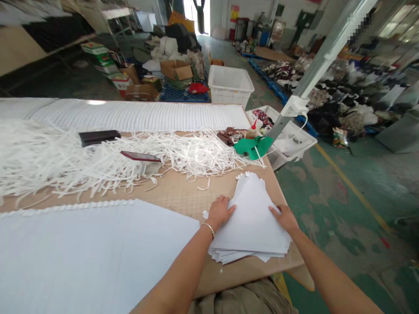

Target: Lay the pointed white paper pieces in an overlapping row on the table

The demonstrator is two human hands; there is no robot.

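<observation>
A stack of white cut pieces, narrow at its far end and wide at its near end, lies at the right end of the table. Its edges are uneven, with small ragged notches. My left hand, with a bracelet at the wrist, holds the stack's left edge, thumb on top and fingers along the side. On the opposite edge my right hand has its thumb over the top piece and its other fingers partly hidden at the side. Left of the stack, a larger layer of white sheets spreads over the table.
White strip offcuts lie heaped across the table, with a dark red-edged object and a black block among them. Green cloth lies by a metal post. White bins stand behind.
</observation>
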